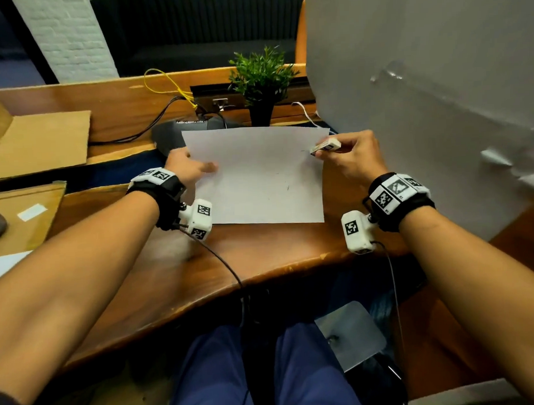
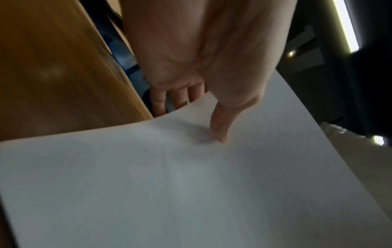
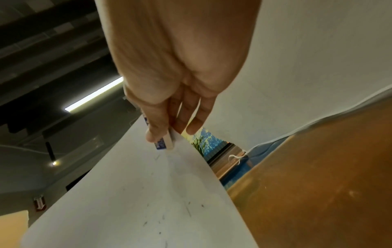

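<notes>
A white sheet of paper (image 1: pixel 259 178) (image 2: pixel 191 184) (image 3: pixel 137 201) with a few faint dark marks is held a little above the wooden desk (image 1: pixel 246 254). My left hand (image 1: pixel 189 167) (image 2: pixel 197 115) pinches its left edge, thumb on top and fingers underneath. My right hand (image 1: pixel 346 157) (image 3: pixel 169 130) is at the sheet's far right corner and grips a small white eraser (image 1: pixel 326 145) (image 3: pixel 164 142) with a blue printed sleeve between thumb and fingers. The eraser's tip touches the paper near that corner. The paper's right edge runs in under the fingers.
A potted green plant (image 1: pixel 263 78) and a black desk device (image 1: pixel 172 133) with cables stand just behind the paper. Flat cardboard (image 1: pixel 42 143) lies at the left. A white wall (image 1: pixel 422 91) rises close on the right. The desk's curved front edge is near my legs.
</notes>
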`<state>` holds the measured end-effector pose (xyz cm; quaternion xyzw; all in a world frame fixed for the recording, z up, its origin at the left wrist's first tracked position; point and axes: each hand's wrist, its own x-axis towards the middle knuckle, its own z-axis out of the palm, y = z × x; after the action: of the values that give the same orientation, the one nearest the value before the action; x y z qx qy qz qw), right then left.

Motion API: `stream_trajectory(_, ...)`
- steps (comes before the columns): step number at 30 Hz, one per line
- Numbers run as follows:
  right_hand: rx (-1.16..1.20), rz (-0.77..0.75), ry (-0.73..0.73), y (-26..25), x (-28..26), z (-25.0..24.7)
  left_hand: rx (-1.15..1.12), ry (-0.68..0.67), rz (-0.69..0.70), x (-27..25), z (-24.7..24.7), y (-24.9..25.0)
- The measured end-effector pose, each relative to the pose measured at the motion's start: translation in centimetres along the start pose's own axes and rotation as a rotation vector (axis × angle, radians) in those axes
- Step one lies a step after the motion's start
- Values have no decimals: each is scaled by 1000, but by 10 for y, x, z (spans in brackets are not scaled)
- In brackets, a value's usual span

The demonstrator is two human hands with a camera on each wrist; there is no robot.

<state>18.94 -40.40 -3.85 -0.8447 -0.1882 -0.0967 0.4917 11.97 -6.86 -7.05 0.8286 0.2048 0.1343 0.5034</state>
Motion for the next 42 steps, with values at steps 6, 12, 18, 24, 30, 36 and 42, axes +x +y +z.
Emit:
stream_trajectory(6, 145, -108, 111, -13, 4, -27, -355, 92, 171, -10, -4, 36)
stream_trajectory(12, 95, -147, 93, -21, 3, -43, -400, 140, 262, -33, -5, 57)
stream_trajectory(18, 71, -143, 107, -22, 3, -52, -372, 131, 277, -48, -7, 58)
stream_trajectory(24, 91, -130, 130, -41, 3, -56, -332, 158, 316, -55, -23, 67)
stream_trajectory(30, 46, -164, 157, -70, -7, -31, -271, 272, 217, -45, -61, 48)
stream_trajectory(36, -86, -273, -255, -82, -36, 27, -118, 340, -21, -64, -107, 5)
stream_trajectory(42, -234, -317, -707, -75, -59, 88, 28, 280, -169, -82, -131, -49)
